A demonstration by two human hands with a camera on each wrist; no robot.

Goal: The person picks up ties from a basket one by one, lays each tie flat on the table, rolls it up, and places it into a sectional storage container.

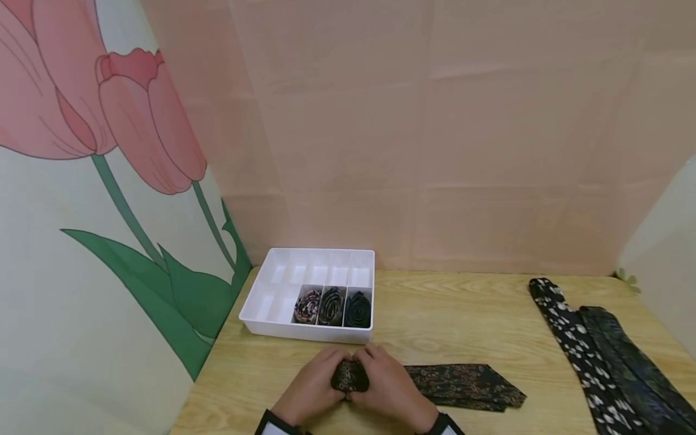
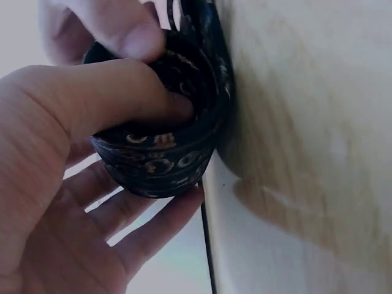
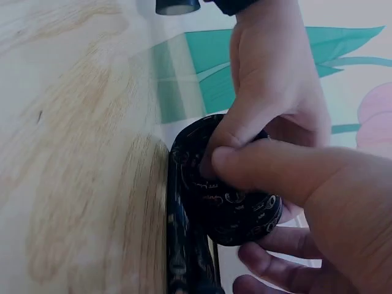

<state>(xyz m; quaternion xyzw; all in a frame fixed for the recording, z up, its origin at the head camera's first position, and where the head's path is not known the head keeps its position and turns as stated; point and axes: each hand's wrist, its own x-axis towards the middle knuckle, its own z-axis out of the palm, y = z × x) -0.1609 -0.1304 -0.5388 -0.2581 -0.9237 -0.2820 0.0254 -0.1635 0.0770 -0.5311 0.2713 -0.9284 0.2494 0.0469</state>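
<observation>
Our left hand (image 1: 315, 383) and right hand (image 1: 386, 383) close together, facing each other, both gripping. Backs of hands turned up and outward in head view. Left wrist (image 1: 288, 408) and right wrist (image 1: 426, 414) slant inward toward each other; our forearms cut off at lower edge. Left thumb (image 2: 110, 92) reaches across; left fingers (image 2: 160, 228) opposite it, slightly bent, gaps between. Right thumb (image 3: 269, 165) reaches across too, tip close to left one's; right fingers (image 3: 263, 263) curled opposite.
</observation>
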